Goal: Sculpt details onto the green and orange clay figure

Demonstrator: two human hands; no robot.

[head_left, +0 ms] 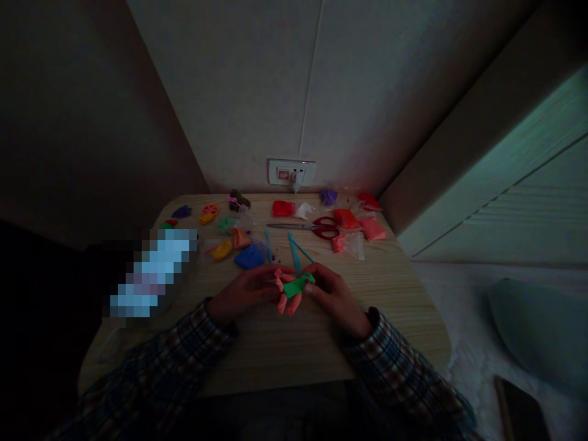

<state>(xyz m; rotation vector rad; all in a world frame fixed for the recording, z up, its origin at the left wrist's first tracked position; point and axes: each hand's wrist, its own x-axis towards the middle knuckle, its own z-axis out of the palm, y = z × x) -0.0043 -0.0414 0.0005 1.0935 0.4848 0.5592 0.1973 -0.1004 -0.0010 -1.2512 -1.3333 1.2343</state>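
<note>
Above the near part of the worktop (390, 306), the left hand (250, 295) and right hand (337, 298) hold a small figure (294, 288) between them, the right fingers pinching its green end and the left fingers curled round the pink end. The figure looks well along: a green middle and several pink limbs are already joined, so its main shape seems made. Finer parts cannot be judged in this dim light, and with fingers covering both ends I cannot tell whether anything is missing. Just beyond the hands, the blue tools (294, 256) lie unused beside a blue lump (250, 256) and a yellow lump (221, 250). Farther out, the scissors (326, 227) rest near a red packet (283, 209), an orange packet (346, 218) and a pink packet (373, 228), so plenty of coloured material is outside the figure. Toward the far left corner sit a purple piece (182, 212), a round red piece (211, 210) and a brown lump (239, 200), shaped pieces that appear finished and set apart from the figure.
</note>
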